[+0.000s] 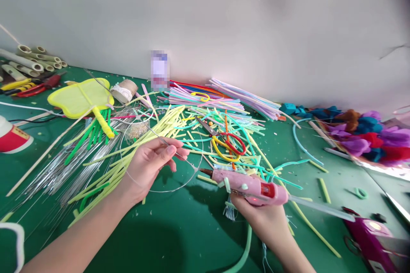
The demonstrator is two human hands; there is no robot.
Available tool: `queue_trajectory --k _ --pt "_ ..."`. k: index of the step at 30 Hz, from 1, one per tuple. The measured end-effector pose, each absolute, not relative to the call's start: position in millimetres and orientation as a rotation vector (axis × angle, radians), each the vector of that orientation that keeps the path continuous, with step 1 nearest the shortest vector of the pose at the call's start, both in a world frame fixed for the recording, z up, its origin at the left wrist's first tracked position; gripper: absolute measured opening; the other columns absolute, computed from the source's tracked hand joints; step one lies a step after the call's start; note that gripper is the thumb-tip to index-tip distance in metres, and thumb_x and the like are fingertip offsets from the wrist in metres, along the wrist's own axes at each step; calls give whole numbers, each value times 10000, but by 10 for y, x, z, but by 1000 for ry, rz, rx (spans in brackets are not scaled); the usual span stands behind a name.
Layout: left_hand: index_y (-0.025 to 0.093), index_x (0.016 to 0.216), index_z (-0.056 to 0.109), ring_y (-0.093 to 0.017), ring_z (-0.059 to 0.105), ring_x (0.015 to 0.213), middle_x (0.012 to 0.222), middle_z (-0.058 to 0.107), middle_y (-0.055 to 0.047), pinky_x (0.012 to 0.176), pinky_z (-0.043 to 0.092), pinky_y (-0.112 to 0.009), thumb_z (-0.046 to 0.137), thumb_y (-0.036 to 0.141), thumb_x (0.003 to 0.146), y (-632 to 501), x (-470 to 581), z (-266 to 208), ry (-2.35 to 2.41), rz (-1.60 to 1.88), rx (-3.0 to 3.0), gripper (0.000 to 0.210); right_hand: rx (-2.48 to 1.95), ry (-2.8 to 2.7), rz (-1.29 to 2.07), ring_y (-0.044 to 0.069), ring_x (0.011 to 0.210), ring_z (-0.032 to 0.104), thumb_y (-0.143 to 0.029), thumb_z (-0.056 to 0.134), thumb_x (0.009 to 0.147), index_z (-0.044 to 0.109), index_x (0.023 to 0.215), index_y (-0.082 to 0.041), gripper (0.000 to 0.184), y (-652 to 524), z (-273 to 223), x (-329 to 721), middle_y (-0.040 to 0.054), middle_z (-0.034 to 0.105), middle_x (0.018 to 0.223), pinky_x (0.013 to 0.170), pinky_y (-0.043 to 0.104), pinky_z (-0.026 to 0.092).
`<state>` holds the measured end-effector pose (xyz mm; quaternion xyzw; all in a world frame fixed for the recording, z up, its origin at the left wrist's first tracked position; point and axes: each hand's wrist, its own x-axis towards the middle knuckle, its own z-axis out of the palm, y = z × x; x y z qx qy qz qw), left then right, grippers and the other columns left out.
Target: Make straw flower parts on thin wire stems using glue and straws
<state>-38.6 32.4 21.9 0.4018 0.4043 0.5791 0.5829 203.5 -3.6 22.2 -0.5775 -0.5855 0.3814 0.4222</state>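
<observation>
My left hand (pixel 156 160) pinches a thin wire hoop (pixel 179 190), whose straight stem runs up and to the left past my fingers. In my right hand (pixel 256 213) is a pink hot glue gun (pixel 250 184), its red light lit and a clear glue stick (pixel 322 208) sticking out of the back. The gun's dark nozzle points left, close to a whitish joint on the hoop; whether they touch I cannot tell. Behind the hands, scissors (pixel 229 144) with red and yellow handles lie among yellow and turquoise fuzzy stems (pixel 173 126).
A yellow fan-shaped piece (pixel 81 98) lies left, beside silver wires (pixel 64 170) and a twine spool (pixel 124 90). Pliers (pixel 38 85) and bamboo tubes (pixel 35 62) are at the back left. Colourful fuzzy flowers (pixel 368 134) and a purple tool (pixel 368 239) are on the right. A paper cup (pixel 14 136) stands left.
</observation>
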Motion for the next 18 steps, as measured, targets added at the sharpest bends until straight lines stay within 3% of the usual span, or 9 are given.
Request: queue_trajectory --k 10,18 --pt "198 890 789 -171 725 742 805 798 -66 527 544 -185 817 293 806 310 -375 233 897 1343 919 131 -1491 -1463 993 125 519 471 -268 681 697 584 666 -217 114 -43 216 2066 -39 530 586 477 242 401" --pt "201 898 790 -178 734 756 823 804 -66 539 552 -190 804 277 824 311 -392 221 852 1325 933 108 -1464 -1476 969 136 534 524 -243 647 732 662 742 -220 29 -45 227 2052 -23 615 641 484 246 434"
